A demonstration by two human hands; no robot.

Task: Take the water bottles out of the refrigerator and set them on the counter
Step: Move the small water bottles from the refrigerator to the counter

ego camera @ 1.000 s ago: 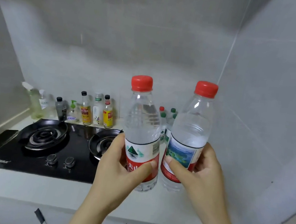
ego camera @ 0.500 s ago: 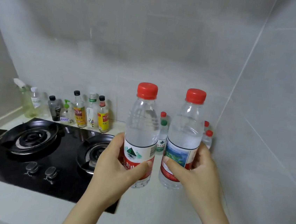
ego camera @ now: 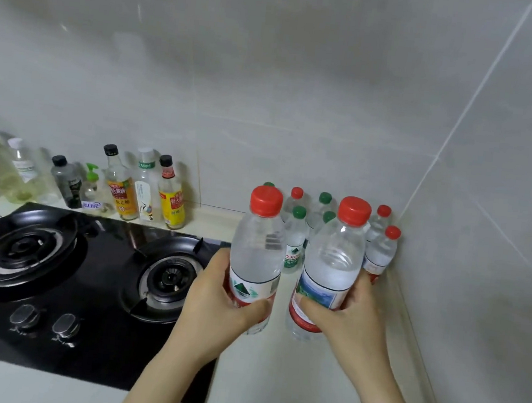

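My left hand (ego camera: 224, 308) and right hand (ego camera: 348, 315) each clamp a clear red-capped plastic bottle (ego camera: 257, 259). Overreaching toward twelve o'clock, I'd topple the small bottles (ego camera: 295, 237) there.

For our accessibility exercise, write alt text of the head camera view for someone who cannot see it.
The left hand grips one red-capped water bottle, the right hand a second bottle, both upright at a counter beside a gas stove. More water bottles cluster in the corner behind; condiment bottles line the wall.
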